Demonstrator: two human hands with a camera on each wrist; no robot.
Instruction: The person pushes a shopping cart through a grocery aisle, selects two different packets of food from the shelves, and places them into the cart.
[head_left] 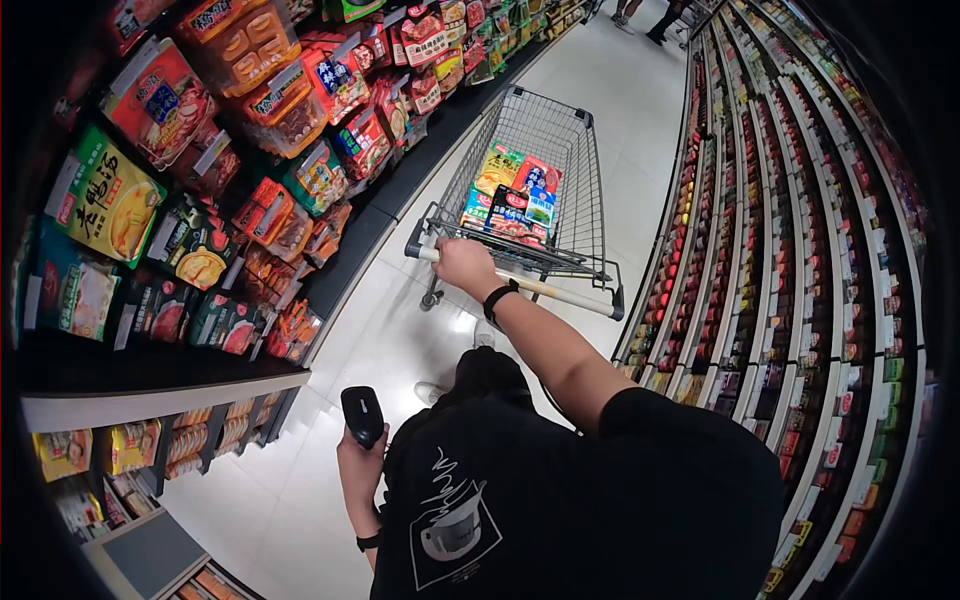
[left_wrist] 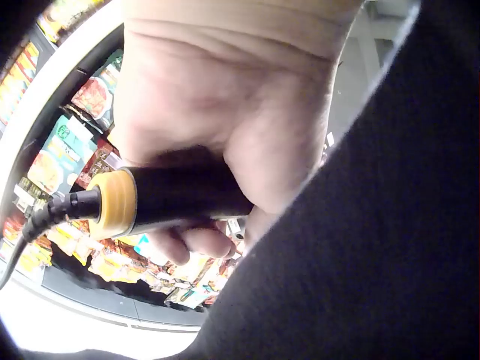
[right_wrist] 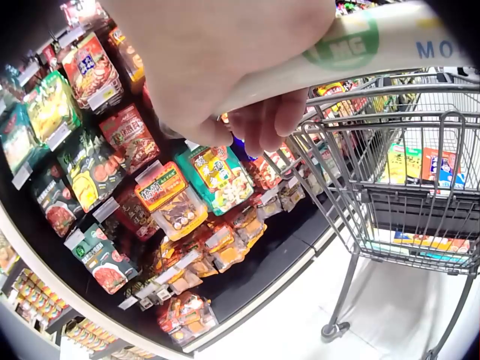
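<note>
My right hand (head_left: pixel 466 265) grips the pale handle bar (head_left: pixel 560 293) of a wire shopping cart (head_left: pixel 588 215) near its left end. From the right wrist, that hand (right_wrist: pixel 225 67) has its fingers curled under the bar (right_wrist: pixel 375 45). Several colourful packets (head_left: pixel 512 198) lie in the cart. Low beside my body, my left hand (head_left: pixel 360 465) holds a black handheld device (head_left: pixel 362 416) with a rounded head. In the left wrist view the hand (left_wrist: pixel 225 112) wraps round its black grip (left_wrist: pixel 180 196), which has a yellow ring and a cable at one end.
Shelves of hanging food packets (head_left: pixel 160 110) line the left side. Long curved shelves of jars and bottles (head_left: pixel 700 240) run along the right. Pale floor (head_left: pixel 335 400) lies between them. At the aisle's far end, a person's legs (head_left: pixel 662 25) are visible.
</note>
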